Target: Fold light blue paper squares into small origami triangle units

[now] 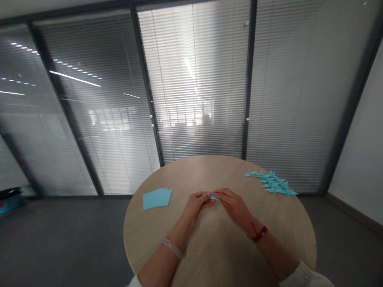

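Between my two hands is a small piece of folded blue paper (214, 197), mostly covered by fingers. My left hand (197, 203) grips its left side, with the thumb and fingers closed together. From the other side my right hand (231, 201) pinches the paper's right edge. Both hands are low over the middle of the round table, and their fingertips nearly meet. The exact shape of the fold is too small to make out.
On the left of the round wooden table (206, 171) lies a stack of flat blue paper sheets (157, 198). Several folded blue paper cranes (273, 183) sit in a group near the right edge. A glass partition with blinds (197, 79) stands behind the table.
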The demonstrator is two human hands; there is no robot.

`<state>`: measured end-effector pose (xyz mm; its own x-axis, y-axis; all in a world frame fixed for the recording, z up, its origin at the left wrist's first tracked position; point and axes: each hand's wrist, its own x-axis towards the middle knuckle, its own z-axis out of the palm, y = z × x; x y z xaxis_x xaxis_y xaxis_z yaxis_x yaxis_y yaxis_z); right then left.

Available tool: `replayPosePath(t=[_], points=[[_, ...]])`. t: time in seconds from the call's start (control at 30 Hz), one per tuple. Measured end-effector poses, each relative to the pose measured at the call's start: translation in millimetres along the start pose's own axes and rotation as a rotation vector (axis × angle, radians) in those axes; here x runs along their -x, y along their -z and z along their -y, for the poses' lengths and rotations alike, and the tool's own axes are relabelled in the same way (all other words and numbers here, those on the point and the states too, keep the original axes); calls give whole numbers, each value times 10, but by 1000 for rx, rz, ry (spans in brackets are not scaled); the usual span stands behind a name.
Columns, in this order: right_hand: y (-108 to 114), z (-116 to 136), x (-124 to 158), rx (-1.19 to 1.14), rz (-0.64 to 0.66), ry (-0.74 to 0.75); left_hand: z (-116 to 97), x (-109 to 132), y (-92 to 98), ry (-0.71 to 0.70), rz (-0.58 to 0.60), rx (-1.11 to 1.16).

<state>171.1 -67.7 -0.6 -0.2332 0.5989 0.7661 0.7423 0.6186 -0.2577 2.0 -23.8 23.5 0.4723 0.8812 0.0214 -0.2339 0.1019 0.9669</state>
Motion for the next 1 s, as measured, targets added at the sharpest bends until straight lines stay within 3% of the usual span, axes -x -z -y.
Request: replayPosePath(t=[0.23,0.37,0.47,0.53,0.7,1.0], points=[[48,65,-31,-117,-9,-11,36,-44,35,-63,-41,-66],[60,117,-63,-292,-68,-228,33,-74,45,-148,-38,-170],[54,141,-79,-428,-104,-426,2,-53,36,-275,-49,-261],[50,145,-84,-494,-106,-482,-18,-26,29,-365,-53,-326],[54,116,-80,-506,-106,-483,-49,32,14,-472,-64,-449],[70,99,-79,-464,-84,-474,-51,31,34,-462,-38,-485]])
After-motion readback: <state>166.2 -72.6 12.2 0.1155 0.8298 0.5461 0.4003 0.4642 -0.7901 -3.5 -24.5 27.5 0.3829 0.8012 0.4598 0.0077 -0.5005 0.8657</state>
